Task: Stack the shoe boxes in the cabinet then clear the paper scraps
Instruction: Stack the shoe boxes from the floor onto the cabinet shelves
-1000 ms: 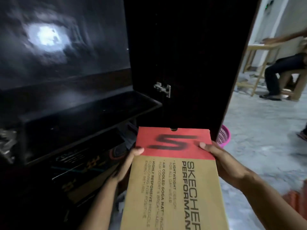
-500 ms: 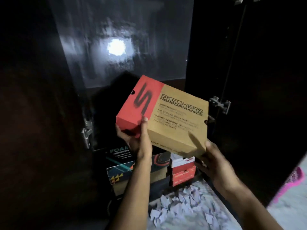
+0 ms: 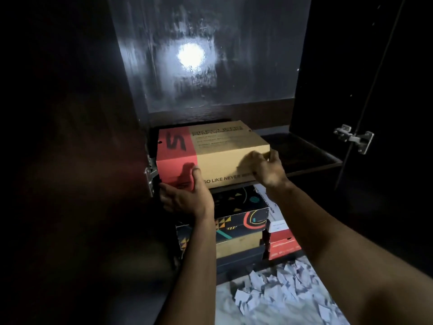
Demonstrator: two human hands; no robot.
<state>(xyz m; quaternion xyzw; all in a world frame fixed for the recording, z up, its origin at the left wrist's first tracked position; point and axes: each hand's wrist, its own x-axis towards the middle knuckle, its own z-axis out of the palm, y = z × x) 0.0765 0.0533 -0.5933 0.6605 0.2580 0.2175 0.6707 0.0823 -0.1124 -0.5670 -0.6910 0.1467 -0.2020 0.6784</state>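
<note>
The left hand (image 3: 185,198) held the near left corner of the shoe box (image 3: 210,153), with the thumb up on the front and the fingers curled under the bottom. The right hand (image 3: 264,167) gripped the near right corner, its fingers bent over the top edge.

The shoe box sat on a dark shelf (image 3: 311,158) inside the cabinet (image 3: 234,55), at the left side, just above the middle of the view. Its front end stuck out past the shelf edge. The cabinet was dark and shiny, and a bright round light spot (image 3: 190,56) glowed on its back wall at 12 o'clock. A metal hinge (image 3: 353,138) showed on the open door at 2 o'clock.

Under the shelf, at 6 o'clock from the held box, was a black patterned box (image 3: 239,214) on other boxes. Just beside it, at 4 o'clock, were a white box (image 3: 277,225) and a red box (image 3: 284,247). Near them on the pale floor (image 3: 225,306), at 5 o'clock, lay a heap of white paper scraps (image 3: 281,287).

The shoe box was brown card with a red left end. A big black S was on the red part. Black words on the front read "GO LIKE NEVER".
</note>
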